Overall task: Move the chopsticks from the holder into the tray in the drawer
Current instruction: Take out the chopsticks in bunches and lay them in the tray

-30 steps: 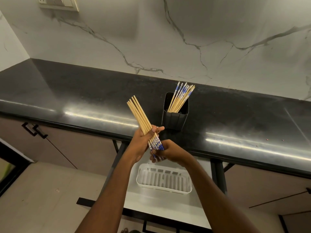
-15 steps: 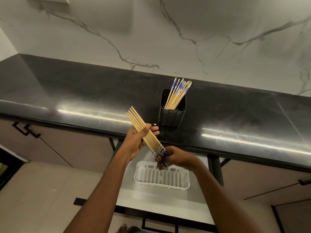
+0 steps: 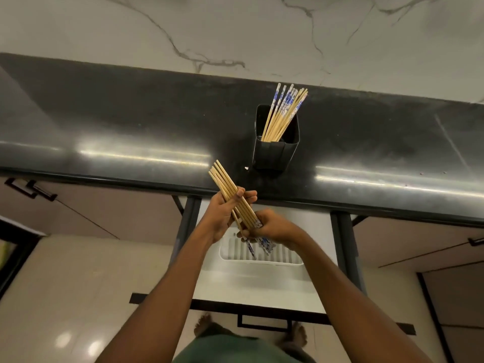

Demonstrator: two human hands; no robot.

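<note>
Wooden chopsticks with blue-patterned ends sit in two places. One bundle (image 3: 231,196) is in the person's hands, just off the front edge of the black bench (image 3: 131,121) and above the open drawer (image 3: 262,284). The left hand (image 3: 218,221) has its fingers and thumb curled round the plain middle of the bundle. The right hand (image 3: 275,227) is closed round the patterned lower part, and a few patterned ends poke out beneath it. The bundle slants: its plain tips point up and left across the bench's front edge, and its patterned ends hang over the white slotted tray (image 3: 277,262), which lies in the drawer toward its back. The other chopsticks (image 3: 281,119) stand in the black holder (image 3: 275,155), patterned ends up, leaning toward its far right corner. The holder stands upright on the bench near the front edge, right of the middle. Behind the bench rises a white marble wall (image 3: 235,27) with grey veins. Black handles (image 3: 31,188) show on the cabinet doors under the bench's left end.
</note>
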